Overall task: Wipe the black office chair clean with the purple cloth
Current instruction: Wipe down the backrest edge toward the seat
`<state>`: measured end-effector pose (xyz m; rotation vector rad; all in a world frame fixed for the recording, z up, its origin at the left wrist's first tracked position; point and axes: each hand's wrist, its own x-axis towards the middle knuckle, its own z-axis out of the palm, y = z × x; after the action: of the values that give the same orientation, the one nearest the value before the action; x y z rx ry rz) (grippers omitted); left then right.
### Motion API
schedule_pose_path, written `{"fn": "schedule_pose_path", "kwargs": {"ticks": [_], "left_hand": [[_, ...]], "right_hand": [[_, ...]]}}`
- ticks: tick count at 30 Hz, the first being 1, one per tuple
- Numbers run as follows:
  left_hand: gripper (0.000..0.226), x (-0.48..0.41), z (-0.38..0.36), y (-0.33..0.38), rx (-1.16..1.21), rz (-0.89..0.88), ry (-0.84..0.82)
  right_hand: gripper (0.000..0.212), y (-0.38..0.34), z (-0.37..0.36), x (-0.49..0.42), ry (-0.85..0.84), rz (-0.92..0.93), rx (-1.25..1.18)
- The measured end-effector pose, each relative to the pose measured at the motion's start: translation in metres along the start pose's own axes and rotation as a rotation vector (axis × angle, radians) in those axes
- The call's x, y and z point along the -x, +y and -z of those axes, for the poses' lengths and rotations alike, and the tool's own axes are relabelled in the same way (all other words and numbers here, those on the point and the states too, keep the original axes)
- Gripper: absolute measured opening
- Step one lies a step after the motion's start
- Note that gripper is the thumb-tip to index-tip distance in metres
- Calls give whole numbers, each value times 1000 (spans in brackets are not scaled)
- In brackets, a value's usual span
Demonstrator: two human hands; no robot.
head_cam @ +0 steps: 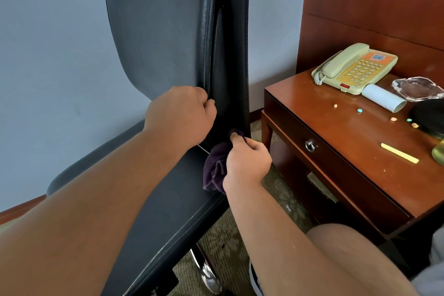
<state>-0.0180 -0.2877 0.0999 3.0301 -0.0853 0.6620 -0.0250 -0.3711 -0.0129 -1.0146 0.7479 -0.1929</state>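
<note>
1. Pinched tight in my right hand [247, 161], between curled fingers and thumb, is the bunched purple cloth [215, 168]. My thumb pushes its top corner against the chair.
2. My left hand [180, 113] is closed round the stitched side edge of the backrest [225, 55], just above the cloth, bracing it.
3. The black office chair [156, 31] stands close in front of me, side-on. Its tall back rises out of view and its seat [173, 199] slopes toward me at lower left. The cloth touches the narrow side of the back low down, near where back and seat meet.
4. I judge the wiping to be under way, with this lower edge as the current patch. No streaks or dust lines show, so I cannot tell which surfaces are already clean. The broad back panel, the seat and the metal base below may all remain.
5. To the right stands a wooden side table [324, 127]. On it are a cream telephone [353, 67], a white tube [384, 98], a glass ashtray [418, 89], a yellow strip [398, 152] and scattered small coloured pieces.
6. Patterned carpet [228, 235] lies beneath, and a pale wall [48, 55] stands behind.
</note>
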Motion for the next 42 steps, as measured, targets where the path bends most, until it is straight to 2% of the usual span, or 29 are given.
{"fn": "schedule_pose_path", "kwargs": {"ticks": [4,7,10,12,14,18,20,25,27,29,32,33,34,37,39,40,42], "left_hand": [[42,1,1,0,12,-3,7],[42,1,1,1,14,-7,16],[40,0,1,1,9,-6,12],[40,0,1,1,10,-2,11],[41,0,0,1,3,3,11],[41,0,0,1,0,4,5],[41,0,1,1,-1,4,2],[42,2,2,1,32,-8,1],[42,3,2,0,30,-13,5],[42,2,2,1,22,-6,5],[41,2,2,1,19,9,0],[41,2,2,1,19,8,1],[41,3,2,0,18,4,3],[42,4,1,-1,27,-10,12],[43,5,1,-2,35,-13,19],[43,5,0,-1,35,-12,20],[42,3,-1,0,19,-8,18]], "right_hand": [[10,-17,-10,15,-114,38,-150],[8,-35,-18,23,-208,164,-224],[11,-39,-18,23,-218,428,-113],[15,-32,-14,21,-201,533,23],[15,-19,-9,16,-177,491,86],[9,-3,1,7,-115,235,68],[9,-4,4,8,-102,250,69],[13,-41,-2,14,-102,764,49],[13,-45,0,7,-95,865,116],[12,-34,6,-1,-116,800,236],[9,-6,18,-4,-97,523,358],[9,-2,18,-3,-89,497,350],[9,-3,16,0,-91,538,321],[12,-26,6,5,-89,826,202],[13,-37,4,1,-84,930,178],[14,-36,5,-3,-87,926,189],[13,-25,11,-8,-86,792,233]]}}
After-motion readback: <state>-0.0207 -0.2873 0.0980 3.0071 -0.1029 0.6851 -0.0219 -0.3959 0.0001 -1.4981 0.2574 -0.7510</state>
